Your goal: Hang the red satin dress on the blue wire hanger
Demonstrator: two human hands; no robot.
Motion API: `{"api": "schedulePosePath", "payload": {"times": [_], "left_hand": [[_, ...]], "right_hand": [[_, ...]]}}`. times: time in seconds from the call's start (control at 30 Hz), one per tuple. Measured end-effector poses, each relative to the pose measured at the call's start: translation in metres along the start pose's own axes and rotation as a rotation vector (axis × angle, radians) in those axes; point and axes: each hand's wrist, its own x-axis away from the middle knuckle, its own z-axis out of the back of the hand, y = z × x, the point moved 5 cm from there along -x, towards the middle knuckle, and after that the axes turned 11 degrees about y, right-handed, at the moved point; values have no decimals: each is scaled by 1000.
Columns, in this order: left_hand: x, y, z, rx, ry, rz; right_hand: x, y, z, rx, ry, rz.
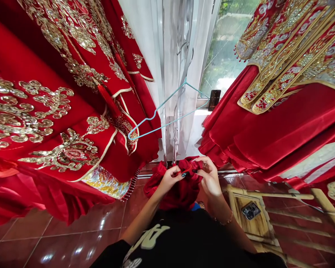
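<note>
A dark red cloth garment [181,193] hangs bunched in front of my body, low in the middle of the view. My left hand [171,178] pinches its upper edge between thumb and fingers. On the opposite side of the same edge, my right hand [208,174] is closed on the cloth, thumb in front. Folds cover part of the fingertips of both hands. Above them a light blue wire hanger [162,126] hangs from a hook, with no garment on it.
Red costumes with gold sequins [72,149] hang at the left. Another beaded red costume [268,123] hangs at the right, near a window [226,48]. One phone [214,99] stands on the sill; another phone [251,210] lies on a bamboo seat [240,193]. White curtains [147,48] hang behind.
</note>
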Motion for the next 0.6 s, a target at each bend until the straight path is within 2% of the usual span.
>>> {"api": "schedulePosePath", "payload": {"times": [0.1, 0.23, 0.27, 0.3, 0.37, 0.43, 0.5, 0.6], "left_hand": [[8, 4, 9, 102, 7, 126], [14, 14, 11, 102, 85, 98], [14, 16, 8, 94, 87, 70], [14, 18, 3, 91, 84, 41], [15, 21, -7, 83, 78, -18], [15, 24, -14, 61, 88, -64], [16, 27, -17, 31, 99, -82], [15, 30, -20, -1, 126, -75]], "right_hand": [[-11, 2, 19, 196, 24, 100], [-17, -2, 40, 588, 168, 353], [-15, -2, 37, 624, 125, 383], [-13, 1, 30, 612, 24, 380], [-7, 11, 12, 493, -257, 299], [-4, 21, -3, 364, -444, 180], [-7, 28, -8, 291, -457, 108], [-11, 34, -7, 248, -377, 107]]}}
